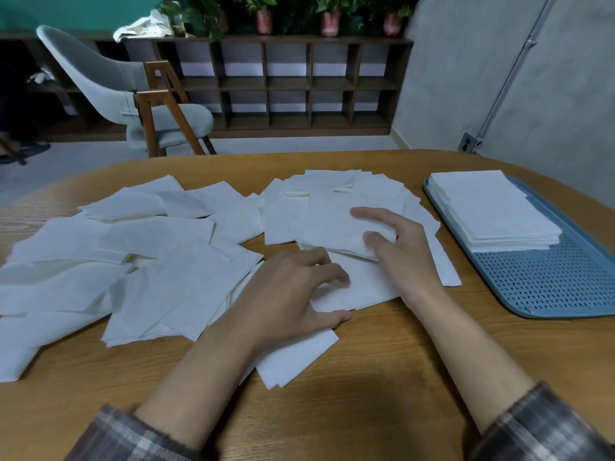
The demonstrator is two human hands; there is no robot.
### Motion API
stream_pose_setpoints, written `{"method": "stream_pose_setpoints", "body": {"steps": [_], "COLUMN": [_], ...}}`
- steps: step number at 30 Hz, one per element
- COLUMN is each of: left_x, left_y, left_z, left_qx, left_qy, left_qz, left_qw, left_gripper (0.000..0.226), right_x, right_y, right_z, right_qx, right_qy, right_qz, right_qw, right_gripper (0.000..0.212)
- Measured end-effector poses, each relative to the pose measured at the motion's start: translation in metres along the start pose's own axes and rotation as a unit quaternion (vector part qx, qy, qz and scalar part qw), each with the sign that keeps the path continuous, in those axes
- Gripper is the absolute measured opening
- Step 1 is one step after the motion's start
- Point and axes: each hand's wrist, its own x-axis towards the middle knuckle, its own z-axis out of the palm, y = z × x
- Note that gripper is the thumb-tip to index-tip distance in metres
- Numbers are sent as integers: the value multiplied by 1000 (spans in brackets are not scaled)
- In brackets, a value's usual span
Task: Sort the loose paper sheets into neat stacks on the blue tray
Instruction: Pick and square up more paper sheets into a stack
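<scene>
Several loose white paper sheets (139,257) lie scattered and overlapping across the left and middle of the wooden table (366,377). At the right stands the blue perforated tray (545,281), with one neat stack of sheets (492,211) on its far half. My right hand (399,247) pinches the near right corner of a sheet (332,221) in the middle pile, thumb underneath and forefinger stretched over the top. My left hand (293,294) presses with curled fingertips on the sheets just in front of that one.
A grey chair (133,94) with wooden legs stands beyond the table at the left. Behind it runs a low dark shelf unit (299,84) with potted plants on top. A grey wall closes the right side. The tray's near half is bare.
</scene>
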Motion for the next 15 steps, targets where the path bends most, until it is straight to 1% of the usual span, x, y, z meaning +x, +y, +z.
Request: {"method": "stream_pose_setpoints", "body": {"steps": [4, 7, 11, 13, 15], "left_x": [3, 3, 1, 0, -1], "left_y": [4, 7, 9, 8, 6], "left_z": [6, 7, -4, -13, -22], "left_qx": [-30, -39, -69, -108, -164], "left_qy": [4, 8, 34, 59, 100], "left_qz": [43, 52, 9, -33, -71], "left_qw": [999, 998, 997, 992, 979], "left_gripper": [20, 13, 12, 10, 7], "right_x": [0, -1, -1, -2, -2], "right_y": [0, -1, -3, -5, -7], "right_z": [0, 0, 0, -1, -3], "right_qx": [4, 5, 7, 14, 26], "right_qy": [-3, -3, -7, -12, -18], "right_qz": [-5, -6, 0, 6, 18], "right_qw": [1000, 1000, 1000, 1000, 999], "right_gripper": [46, 46, 46, 48, 48]}}
